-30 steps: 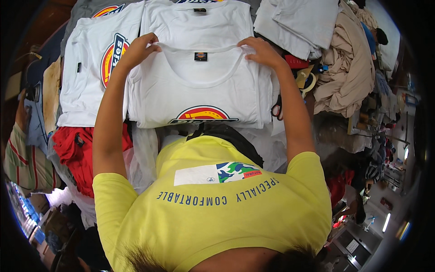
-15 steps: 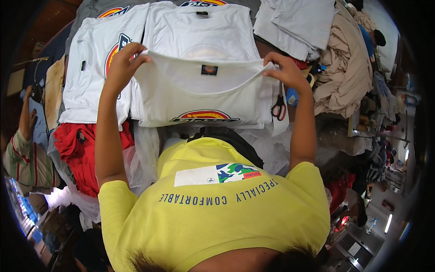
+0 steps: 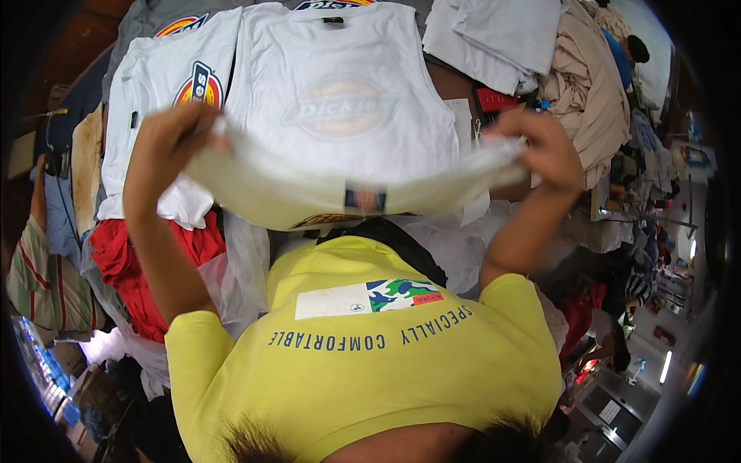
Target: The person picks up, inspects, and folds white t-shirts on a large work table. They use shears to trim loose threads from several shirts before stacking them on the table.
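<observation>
I hold a white T-shirt (image 3: 309, 197) lifted off the pile, stretched between both hands and blurred by motion. My left hand (image 3: 166, 147) grips its left edge and my right hand (image 3: 540, 147) grips its right edge. A small dark neck label shows at the shirt's middle. Beneath it lies another white T-shirt (image 3: 347, 100) flat on the stack, with a faint round logo showing through the cloth. To the left lies a third white T-shirt (image 3: 166, 85) with a coloured round logo.
A red garment (image 3: 127, 262) and clear plastic wrap (image 3: 239, 270) lie at the left. Folded grey and beige clothes (image 3: 540, 54) are heaped at the back right. I wear a yellow shirt (image 3: 370, 363). A striped garment (image 3: 42, 285) sits at the far left.
Both hands have pulled the top white T-shirt up off the stack and toward me. The shirt beneath it has become visible.
</observation>
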`<control>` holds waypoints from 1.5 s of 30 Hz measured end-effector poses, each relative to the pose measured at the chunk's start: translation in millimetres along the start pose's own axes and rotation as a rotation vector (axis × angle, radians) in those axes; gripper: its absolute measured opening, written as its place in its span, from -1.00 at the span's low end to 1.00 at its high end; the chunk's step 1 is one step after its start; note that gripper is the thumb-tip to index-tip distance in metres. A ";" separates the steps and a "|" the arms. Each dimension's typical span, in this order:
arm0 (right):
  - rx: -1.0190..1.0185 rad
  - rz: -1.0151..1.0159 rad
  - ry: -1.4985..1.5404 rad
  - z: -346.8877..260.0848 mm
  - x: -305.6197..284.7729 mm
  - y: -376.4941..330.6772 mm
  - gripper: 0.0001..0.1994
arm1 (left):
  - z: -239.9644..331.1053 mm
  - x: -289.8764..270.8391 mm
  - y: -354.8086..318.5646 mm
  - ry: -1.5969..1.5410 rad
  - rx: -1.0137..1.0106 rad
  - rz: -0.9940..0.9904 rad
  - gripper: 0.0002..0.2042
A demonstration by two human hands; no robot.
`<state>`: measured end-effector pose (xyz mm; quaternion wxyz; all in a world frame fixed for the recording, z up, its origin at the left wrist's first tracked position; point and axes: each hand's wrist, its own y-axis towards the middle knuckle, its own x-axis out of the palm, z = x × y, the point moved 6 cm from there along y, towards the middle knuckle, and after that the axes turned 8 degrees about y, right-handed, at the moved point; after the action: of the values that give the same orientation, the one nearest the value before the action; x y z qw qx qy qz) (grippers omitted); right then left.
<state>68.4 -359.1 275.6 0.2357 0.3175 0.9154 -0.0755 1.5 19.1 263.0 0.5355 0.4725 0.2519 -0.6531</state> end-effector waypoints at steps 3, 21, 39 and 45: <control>0.208 0.102 -0.196 79.6 -11.4 84.5 -0.66 | -78.2 54.4 59.8 -0.100 -0.043 -0.002 -0.84; 0.465 0.507 -0.218 261.3 29.7 130.0 -0.65 | -150.7 167.7 49.0 0.309 -0.452 0.509 -0.69; 0.302 0.394 -0.333 268.9 22.0 149.4 -0.65 | 120.9 325.8 47.8 0.078 0.287 -0.054 -0.36; 0.264 0.546 -0.356 244.0 12.5 158.0 -0.75 | 121.2 331.4 43.6 0.187 0.362 -0.117 -0.29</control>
<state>250.9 -298.1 57.3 0.3601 0.5601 0.7236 -0.1815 6.9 -248.1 28.4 0.3775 0.6042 0.2060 -0.6708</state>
